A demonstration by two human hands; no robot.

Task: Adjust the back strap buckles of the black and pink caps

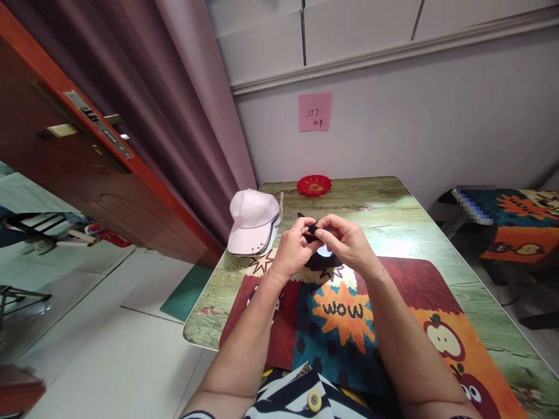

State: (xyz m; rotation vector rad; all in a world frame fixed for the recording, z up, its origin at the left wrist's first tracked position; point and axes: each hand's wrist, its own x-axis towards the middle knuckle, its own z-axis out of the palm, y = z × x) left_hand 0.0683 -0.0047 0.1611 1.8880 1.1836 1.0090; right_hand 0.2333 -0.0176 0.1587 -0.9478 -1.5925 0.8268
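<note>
Black item (311, 238), at mat's (399, 276) far edge, pinched between nearly closed fingertips of left hand (292, 250) and right hand (349, 241), apparently for two-sided control; pale cap (252, 210) left, seemingly leaving elbow room.

Black item (325, 263), partly hidden: narrow upper part pinched between left hand (289, 250) and right hand (351, 243); wider lower part, with pale central patch, over the patterned mat's (308, 308) far edge.

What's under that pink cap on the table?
Beneath the pink cap shows a pale, dark-edged layer, perhaps a second cap, and around it the green wood-patterned table. Whatever lies under the crown is hidden.
</note>
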